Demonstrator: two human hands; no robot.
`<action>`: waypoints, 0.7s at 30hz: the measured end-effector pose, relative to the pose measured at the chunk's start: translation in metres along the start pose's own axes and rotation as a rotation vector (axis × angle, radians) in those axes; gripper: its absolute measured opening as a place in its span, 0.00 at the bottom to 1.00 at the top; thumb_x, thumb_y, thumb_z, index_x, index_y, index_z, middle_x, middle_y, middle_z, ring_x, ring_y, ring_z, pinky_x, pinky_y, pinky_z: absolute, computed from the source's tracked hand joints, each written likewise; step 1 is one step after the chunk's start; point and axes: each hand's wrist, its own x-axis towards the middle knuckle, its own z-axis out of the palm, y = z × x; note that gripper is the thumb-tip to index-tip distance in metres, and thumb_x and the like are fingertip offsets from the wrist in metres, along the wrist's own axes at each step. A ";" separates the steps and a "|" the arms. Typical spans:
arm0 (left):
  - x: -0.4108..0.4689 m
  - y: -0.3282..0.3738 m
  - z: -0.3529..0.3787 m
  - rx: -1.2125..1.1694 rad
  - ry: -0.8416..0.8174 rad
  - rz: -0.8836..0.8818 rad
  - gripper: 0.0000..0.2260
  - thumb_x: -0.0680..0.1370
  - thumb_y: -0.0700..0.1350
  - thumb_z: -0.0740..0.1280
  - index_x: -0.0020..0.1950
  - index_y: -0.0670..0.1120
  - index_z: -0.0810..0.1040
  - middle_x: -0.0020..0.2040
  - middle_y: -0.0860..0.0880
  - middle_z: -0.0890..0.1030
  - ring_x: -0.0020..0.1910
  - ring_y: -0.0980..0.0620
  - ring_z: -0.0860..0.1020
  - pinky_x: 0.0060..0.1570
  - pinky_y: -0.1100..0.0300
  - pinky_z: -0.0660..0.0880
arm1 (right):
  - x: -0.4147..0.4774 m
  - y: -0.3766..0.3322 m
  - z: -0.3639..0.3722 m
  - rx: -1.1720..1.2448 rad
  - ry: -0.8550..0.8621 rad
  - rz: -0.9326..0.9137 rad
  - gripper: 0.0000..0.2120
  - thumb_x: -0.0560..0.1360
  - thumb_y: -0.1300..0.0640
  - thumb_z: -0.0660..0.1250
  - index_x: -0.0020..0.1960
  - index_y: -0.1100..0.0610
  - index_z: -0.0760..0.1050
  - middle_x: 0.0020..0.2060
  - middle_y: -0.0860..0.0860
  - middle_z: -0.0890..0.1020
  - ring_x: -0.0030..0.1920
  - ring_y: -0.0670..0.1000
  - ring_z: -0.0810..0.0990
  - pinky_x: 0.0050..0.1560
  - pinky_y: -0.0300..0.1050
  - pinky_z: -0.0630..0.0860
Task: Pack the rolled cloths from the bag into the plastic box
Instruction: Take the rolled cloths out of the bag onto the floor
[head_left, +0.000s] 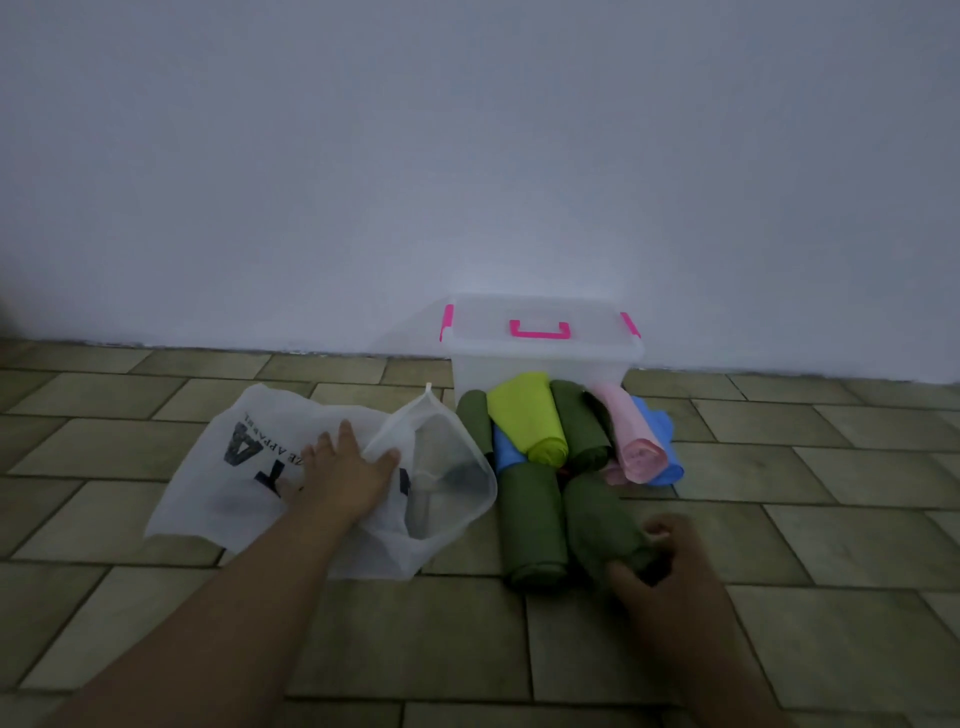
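A white bag (249, 467) with dark lettering lies flat on the floor, its mouth open toward the right. My left hand (345, 475) rests on it with straight, spread fingers. Beside the bag lies a heap of rolled cloths: several dark green rolls (532, 519), a lime one (530, 415), a pink one (636, 441) and blue ones (662, 441). My right hand (660, 558) grips the near end of a dark green roll (597, 519). The clear plastic box (540, 358) with pink latches and handle stands behind the heap, lid on.
A plain white wall (467, 156) rises directly behind the box. The floor (831, 519) is of olive-green tiles, with bare tiles to the right and in front of me.
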 end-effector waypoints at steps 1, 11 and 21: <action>-0.008 -0.002 -0.004 -0.013 -0.025 0.048 0.41 0.74 0.71 0.52 0.77 0.51 0.38 0.79 0.47 0.44 0.76 0.43 0.45 0.70 0.34 0.47 | -0.005 -0.001 0.007 -0.041 -0.053 -0.027 0.24 0.65 0.52 0.75 0.53 0.37 0.67 0.44 0.45 0.77 0.41 0.47 0.76 0.40 0.45 0.73; -0.074 -0.062 0.000 0.247 -0.309 0.263 0.55 0.67 0.71 0.64 0.72 0.53 0.24 0.77 0.50 0.33 0.76 0.49 0.36 0.71 0.38 0.44 | 0.004 -0.013 0.013 -0.182 -0.320 -0.364 0.29 0.68 0.47 0.70 0.68 0.47 0.69 0.62 0.49 0.69 0.61 0.50 0.70 0.61 0.46 0.70; -0.002 0.053 0.005 -0.660 0.011 -0.385 0.46 0.72 0.67 0.62 0.77 0.50 0.37 0.77 0.41 0.44 0.74 0.35 0.50 0.70 0.37 0.56 | 0.014 -0.011 0.022 -0.032 -0.236 -0.320 0.24 0.66 0.47 0.64 0.61 0.49 0.75 0.55 0.49 0.74 0.48 0.50 0.75 0.49 0.52 0.75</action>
